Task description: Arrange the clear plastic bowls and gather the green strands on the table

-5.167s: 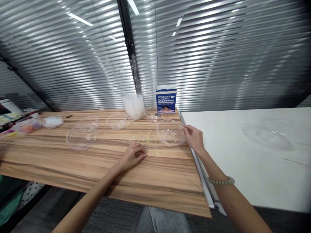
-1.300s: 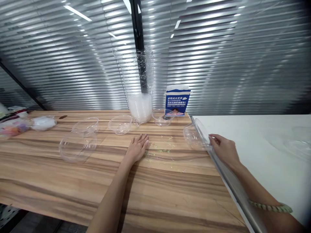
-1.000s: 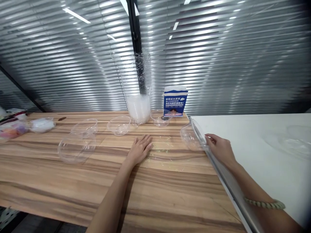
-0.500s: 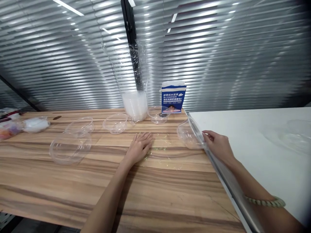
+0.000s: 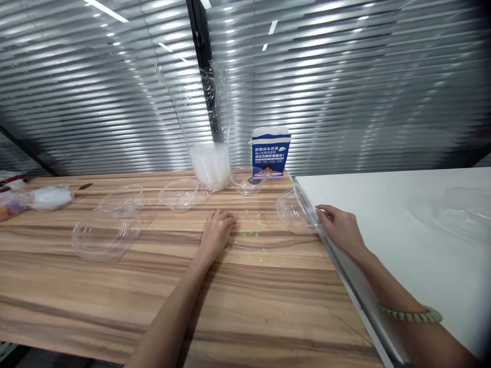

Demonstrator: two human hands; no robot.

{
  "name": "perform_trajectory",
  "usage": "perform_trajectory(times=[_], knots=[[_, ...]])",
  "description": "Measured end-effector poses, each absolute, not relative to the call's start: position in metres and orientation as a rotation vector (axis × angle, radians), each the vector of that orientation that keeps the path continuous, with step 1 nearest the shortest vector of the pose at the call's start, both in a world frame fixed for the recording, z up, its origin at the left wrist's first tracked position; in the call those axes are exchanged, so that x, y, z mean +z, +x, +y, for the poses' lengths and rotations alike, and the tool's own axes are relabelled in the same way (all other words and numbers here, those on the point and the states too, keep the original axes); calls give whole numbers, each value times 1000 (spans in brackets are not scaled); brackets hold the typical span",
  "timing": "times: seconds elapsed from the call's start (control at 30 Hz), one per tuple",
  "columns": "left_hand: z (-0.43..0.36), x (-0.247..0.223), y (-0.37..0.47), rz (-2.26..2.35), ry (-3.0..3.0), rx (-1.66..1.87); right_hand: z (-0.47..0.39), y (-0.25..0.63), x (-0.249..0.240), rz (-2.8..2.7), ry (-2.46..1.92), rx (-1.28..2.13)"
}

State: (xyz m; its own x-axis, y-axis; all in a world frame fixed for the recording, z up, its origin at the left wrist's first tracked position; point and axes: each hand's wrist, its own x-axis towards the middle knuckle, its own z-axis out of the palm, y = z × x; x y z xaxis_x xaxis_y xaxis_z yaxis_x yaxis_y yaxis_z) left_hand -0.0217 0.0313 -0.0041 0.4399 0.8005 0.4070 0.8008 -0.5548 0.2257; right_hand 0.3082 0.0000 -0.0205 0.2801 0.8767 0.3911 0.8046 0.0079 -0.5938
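Observation:
My right hand (image 5: 339,225) pinches the rim of a clear plastic bowl (image 5: 293,209) that is tilted on its side at the wooden table's right edge. The bowl's mouth faces right, toward the hand. My left hand (image 5: 218,232) rests on the table with its fingers curled under; anything beneath them is hidden. Beside those fingers lie scattered thin yellowish bits (image 5: 249,233). Farther back stand two clear bowls, one (image 5: 178,196) left of the left hand and one (image 5: 247,181) behind it.
A stack of clear cups (image 5: 210,166) in a plastic bag stands at the back, beside a blue carton (image 5: 270,153). More clear bowls (image 5: 105,237) are at left, with bagged items (image 5: 51,197) beyond. A white table (image 5: 402,230) adjoins the wooden one (image 5: 268,306) at right.
The fingers of my left hand have drawn in from lying flat to curled. My right hand stays at the tilted bowl's rim. The view has shifted slightly.

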Motion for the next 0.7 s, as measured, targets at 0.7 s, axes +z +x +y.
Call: perform_trajectory(times=[0.7], knots=[[26,3,-11,-1476,-2655,-851,0,301,-16,-1495,-1637,109]])
